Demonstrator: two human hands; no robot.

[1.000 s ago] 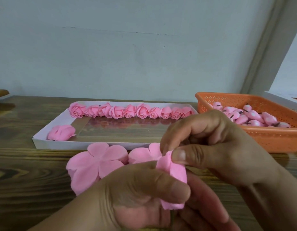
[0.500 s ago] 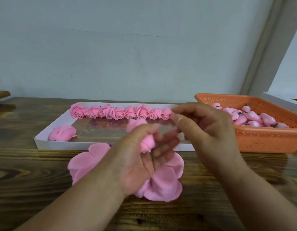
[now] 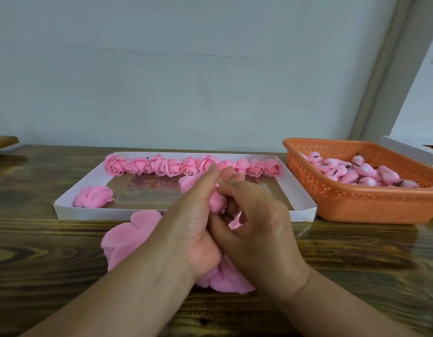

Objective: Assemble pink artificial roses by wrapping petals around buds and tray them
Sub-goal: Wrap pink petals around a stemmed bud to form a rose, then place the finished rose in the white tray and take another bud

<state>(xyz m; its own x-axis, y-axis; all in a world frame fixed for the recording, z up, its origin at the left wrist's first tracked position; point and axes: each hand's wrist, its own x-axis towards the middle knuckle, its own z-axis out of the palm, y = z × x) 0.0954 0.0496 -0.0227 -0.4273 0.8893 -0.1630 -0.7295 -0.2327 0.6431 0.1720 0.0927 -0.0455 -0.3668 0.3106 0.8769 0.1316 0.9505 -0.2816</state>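
Right now the left hand (image 3: pixel 198 222) is raised above the table (image 3: pixel 40 251) with its palm turned inward and fingers pointing away, curled round a half-made rose (image 3: pixel 216 201). The right hand (image 3: pixel 255 222) meets it from the other side, knuckles up, its fingers bent in against the base of the rose; it seems to pinch there, though the fingertips are hidden behind the knuckles. Both forearms come in from the bottom edge and converge at the middle. Under the wrists lie flat loose petals (image 3: pixel 128 237) on the wood. Just behind the hands sits a white tray (image 3: pixel 64 210) with a row of finished roses (image 3: pixel 191 165) along its far side and a single one (image 3: pixel 94 196) at its left end. An orange basket (image 3: pixel 356 205) of buds (image 3: pixel 351 172) stands beside the tray to the right.
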